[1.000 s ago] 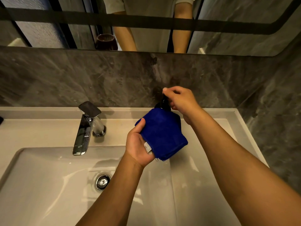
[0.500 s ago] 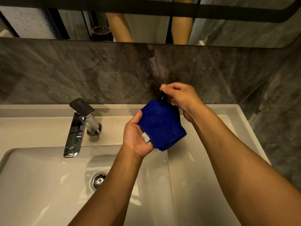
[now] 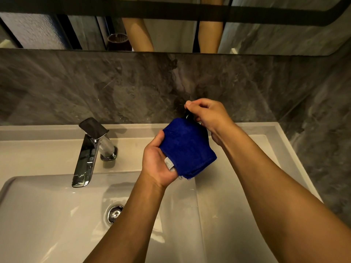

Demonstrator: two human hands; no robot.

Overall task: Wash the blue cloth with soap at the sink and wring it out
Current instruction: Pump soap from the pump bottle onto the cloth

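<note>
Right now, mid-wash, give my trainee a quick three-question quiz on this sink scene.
1. True or false: water is running from the faucet.
2. Which hand holds the blue cloth? A) left hand B) right hand C) neither
3. Fill in: the right hand presses on a dark ____ hidden behind the cloth.

Key:
1. False; no stream shows.
2. A.
3. Pump dispenser, as far as its small visible top tells.

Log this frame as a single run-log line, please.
stage: soaping | left hand: holds folded blue cloth under pump | right hand: on dark soap pump | faucet: no water seen
</note>
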